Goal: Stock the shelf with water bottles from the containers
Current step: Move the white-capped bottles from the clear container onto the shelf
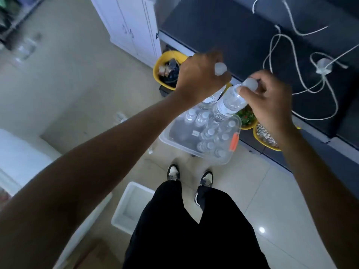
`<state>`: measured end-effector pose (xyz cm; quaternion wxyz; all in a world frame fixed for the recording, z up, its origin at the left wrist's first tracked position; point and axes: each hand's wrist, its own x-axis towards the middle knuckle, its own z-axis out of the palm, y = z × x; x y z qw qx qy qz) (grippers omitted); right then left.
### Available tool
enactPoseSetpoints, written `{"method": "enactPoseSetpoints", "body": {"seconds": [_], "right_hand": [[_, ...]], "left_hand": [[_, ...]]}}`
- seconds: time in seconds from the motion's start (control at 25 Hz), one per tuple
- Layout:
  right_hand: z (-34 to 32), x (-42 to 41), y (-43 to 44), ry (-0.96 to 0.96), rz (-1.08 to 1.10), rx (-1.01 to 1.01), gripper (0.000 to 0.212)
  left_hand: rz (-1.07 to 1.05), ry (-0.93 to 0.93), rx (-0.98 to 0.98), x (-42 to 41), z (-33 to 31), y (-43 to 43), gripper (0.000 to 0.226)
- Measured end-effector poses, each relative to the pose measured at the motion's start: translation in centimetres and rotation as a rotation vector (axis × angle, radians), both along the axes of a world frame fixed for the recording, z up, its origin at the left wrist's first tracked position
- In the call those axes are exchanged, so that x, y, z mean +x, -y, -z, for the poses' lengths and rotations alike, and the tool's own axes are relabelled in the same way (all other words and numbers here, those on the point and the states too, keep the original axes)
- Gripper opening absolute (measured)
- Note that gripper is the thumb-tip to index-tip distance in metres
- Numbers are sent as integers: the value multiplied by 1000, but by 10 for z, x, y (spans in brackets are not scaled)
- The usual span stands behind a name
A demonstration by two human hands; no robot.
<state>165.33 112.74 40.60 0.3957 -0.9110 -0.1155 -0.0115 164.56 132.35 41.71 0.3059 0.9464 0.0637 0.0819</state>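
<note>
My left hand (pixel 200 78) grips the neck of a water bottle (pixel 210 99) whose white cap shows between my fingers; its body is mostly hidden under the hand. My right hand (pixel 270 101) holds a second clear water bottle (pixel 229 103) by its capped top, the bottle hanging tilted. Both bottles are raised above a clear plastic container (pixel 236 136) on the floor, which holds several more capped bottles. The dark shelf top (pixel 223 26) lies just beyond my hands.
White cords (pixel 281 45) and a round white device (pixel 323 66) lie on the dark surface. Yellow bowls (pixel 161 63) of food sit under it. An empty white tub (pixel 124 210) stands by my feet. White cabinet doors (pixel 128 26) are at the back.
</note>
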Motion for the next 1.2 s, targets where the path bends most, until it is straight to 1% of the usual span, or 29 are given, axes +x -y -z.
{"method": "enactPoseSetpoints", "body": {"seconds": [0.12,0.24,0.36,0.4,0.48,0.56,0.64,0.72,0.8,0.88,0.96,1.08,1.12,1.2], "right_hand": [[-94,8,27,101,68,16,27],[-168,18,59,209,164,96,25],[-235,41,100,308,217,209,17],[-252,49,115,345,218,204,17],[-276,68,142,423,224,152,25],[-288,88,171,462,229,150,23],[-289,110,201,453,235,139,17],[-282,134,227,458,271,88,24],[-270,156,253,459,322,37,23],[-256,174,274,444,351,9,32],[-245,186,296,418,403,-14,35],[-234,198,318,419,480,-29,39],[-232,201,322,422,494,7,38],[-225,205,320,426,494,124,27]], "left_hand": [[85,203,-48,25,-90,14,28],[170,389,-131,52,-165,35,27],[262,485,-211,85,-225,65,23],[288,510,-227,97,-238,74,23],[329,542,-211,121,-254,96,26],[367,538,-158,143,-260,122,29],[377,532,-99,165,-256,151,31],[383,513,-60,183,-247,179,31],[396,490,-46,199,-239,206,29],[393,472,-34,212,-230,229,29],[392,443,-24,220,-225,253,30],[375,480,-91,227,-218,279,27],[355,503,-126,230,-213,285,26],[307,504,-198,234,-197,291,28]]}}
